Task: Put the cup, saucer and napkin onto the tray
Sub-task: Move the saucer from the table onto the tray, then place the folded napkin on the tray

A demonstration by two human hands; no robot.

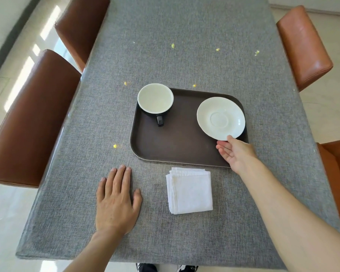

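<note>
Setting: a dining table [185, 46] under grey woven cloth, brown leather chairs [28, 122] on both sides.
Tray [177, 146]: long axis runs 9 to 3 o'clock.
Cup [155, 99]: at the tray's 10 o'clock corner, handle pointing to 6.
Saucer [221, 117]: tilted over the tray's 3 o'clock side, its near rim pinched by the right hand [236, 152], likely mid-placement.
Napkin [189, 191]: folded, on the cloth at the tray's 6 o'clock.
Left hand [116, 201]: flat, fingers spread, holding nothing.

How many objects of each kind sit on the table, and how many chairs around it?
Black cup with white inside: 1
White round saucer: 1
Dark brown rectangular tray: 1
White folded cloth napkin: 1
Brown leather chairs: 4
Total: 8
</note>
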